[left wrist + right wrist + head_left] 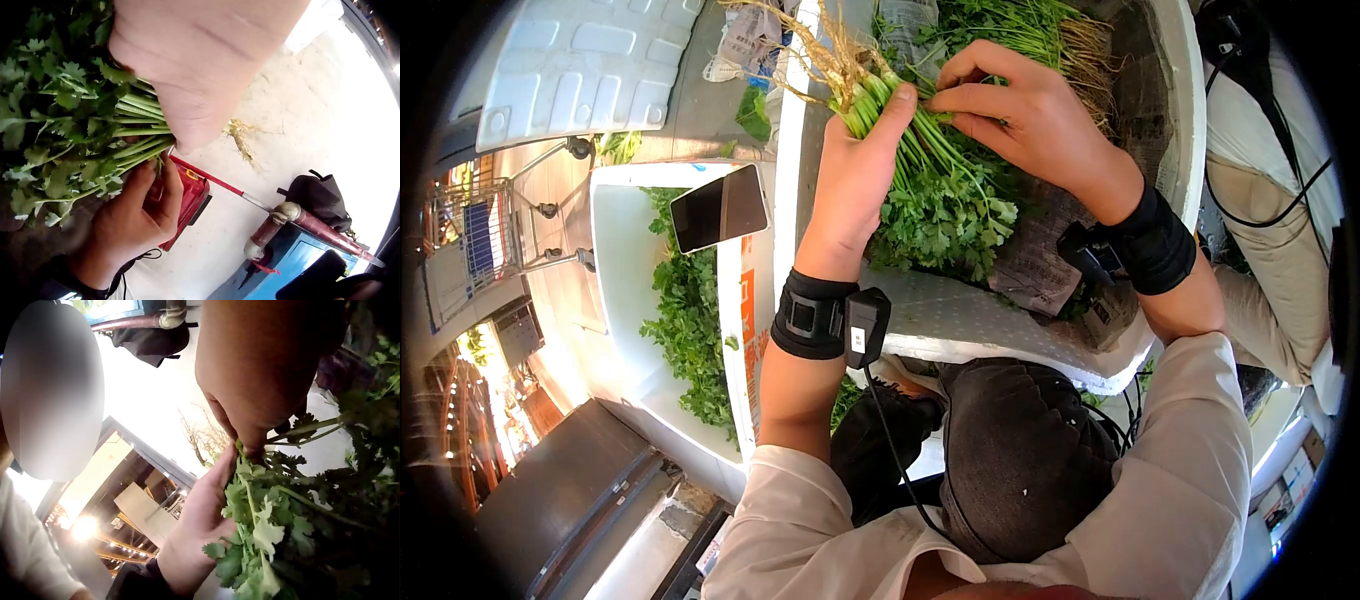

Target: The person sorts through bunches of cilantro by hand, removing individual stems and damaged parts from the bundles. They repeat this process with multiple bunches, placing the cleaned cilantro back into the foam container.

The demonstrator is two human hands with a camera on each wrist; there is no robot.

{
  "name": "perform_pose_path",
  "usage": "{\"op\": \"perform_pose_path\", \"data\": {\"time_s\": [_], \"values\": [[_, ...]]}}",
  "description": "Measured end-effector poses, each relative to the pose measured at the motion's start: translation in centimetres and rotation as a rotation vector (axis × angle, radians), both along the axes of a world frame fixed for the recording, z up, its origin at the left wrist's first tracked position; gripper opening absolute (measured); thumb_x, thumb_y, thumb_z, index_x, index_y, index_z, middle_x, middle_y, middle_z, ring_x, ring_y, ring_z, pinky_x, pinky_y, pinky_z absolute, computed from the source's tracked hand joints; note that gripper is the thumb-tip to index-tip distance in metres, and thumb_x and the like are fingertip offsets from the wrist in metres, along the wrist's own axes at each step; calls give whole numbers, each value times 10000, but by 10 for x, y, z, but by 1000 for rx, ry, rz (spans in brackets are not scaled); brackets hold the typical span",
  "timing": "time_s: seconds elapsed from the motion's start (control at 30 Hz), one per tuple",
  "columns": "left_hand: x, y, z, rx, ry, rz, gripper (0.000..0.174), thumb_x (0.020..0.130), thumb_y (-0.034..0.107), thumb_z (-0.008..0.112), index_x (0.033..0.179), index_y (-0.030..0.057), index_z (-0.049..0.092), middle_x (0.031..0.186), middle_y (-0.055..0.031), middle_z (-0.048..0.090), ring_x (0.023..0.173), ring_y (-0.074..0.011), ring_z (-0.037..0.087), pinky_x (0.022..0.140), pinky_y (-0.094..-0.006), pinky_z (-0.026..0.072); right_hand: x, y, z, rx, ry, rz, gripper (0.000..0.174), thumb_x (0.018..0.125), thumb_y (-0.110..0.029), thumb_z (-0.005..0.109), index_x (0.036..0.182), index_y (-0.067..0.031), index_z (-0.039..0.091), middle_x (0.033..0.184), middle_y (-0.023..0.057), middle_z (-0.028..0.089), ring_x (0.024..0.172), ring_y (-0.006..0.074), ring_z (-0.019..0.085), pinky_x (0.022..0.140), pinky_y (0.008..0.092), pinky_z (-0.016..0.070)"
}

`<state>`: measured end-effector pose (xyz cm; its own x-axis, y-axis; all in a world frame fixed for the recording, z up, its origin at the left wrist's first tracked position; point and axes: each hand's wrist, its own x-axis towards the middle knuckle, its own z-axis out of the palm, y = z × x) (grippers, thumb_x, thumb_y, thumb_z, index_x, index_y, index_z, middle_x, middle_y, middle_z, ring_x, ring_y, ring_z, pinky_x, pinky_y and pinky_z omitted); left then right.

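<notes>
A bunch of leafy green herbs (945, 190) with pale roots (840, 65) is gripped near its root end by the left hand (858, 175), thumb across the stems. The right hand (1025, 125) is at the bunch's other side, its thumb and forefinger pinching a thin stem. In the left wrist view the stems (140, 119) run out from under the left hand (200, 62), and the right hand's (134, 219) fingertips meet at a stem below them. In the right wrist view the right hand (256, 375) partly hides the pinch, close to the left thumb.
A foam box (800, 130) lined with newspaper holds more rooted herbs (1020, 40) beyond the hands. To the left, a white box (625, 210) contains leafy greens, with a phone (720, 208) lying on its edge. A shopping cart (475, 240) stands at far left.
</notes>
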<state>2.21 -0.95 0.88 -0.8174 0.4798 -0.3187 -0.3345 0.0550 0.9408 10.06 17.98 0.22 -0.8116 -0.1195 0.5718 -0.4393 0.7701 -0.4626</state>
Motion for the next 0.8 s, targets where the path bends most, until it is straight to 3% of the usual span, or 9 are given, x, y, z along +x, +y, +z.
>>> {"op": "perform_pose_path", "data": {"time_s": [0.27, 0.5, 0.8], "values": [[2, 2, 2, 48, 4, -26, 296, 968, 250, 710, 1130, 4, 679, 1023, -25, 692, 899, -90, 619, 778, -268, 500, 0, -1, 4, -187, 25, 6, 220, 854, -50, 740, 1072, -43, 721, 1020, 100, 644, 877, 303, 669, 750, 371, 548], [2, -2, 2, 59, 26, -145, 257, 960, 184, 700, 1139, 1, 684, 1051, -22, 701, 930, -99, 631, 820, -272, 497, 0, -3, 0, -257, -16, -27, 188, 873, -60, 728, 1059, -32, 731, 1000, 100, 658, 883, 296, 675, 759, 385, 542], [3, -3, 2, 70, 40, -181, 257, 968, 189, 694, 1149, 6, 684, 1028, -9, 703, 936, -97, 626, 844, -274, 492, 0, -3, 2, -330, -64, -19, 186, 893, -72, 720, 1066, -5, 724, 992, 99, 662, 864, 262, 670, 742, 344, 519]]}}
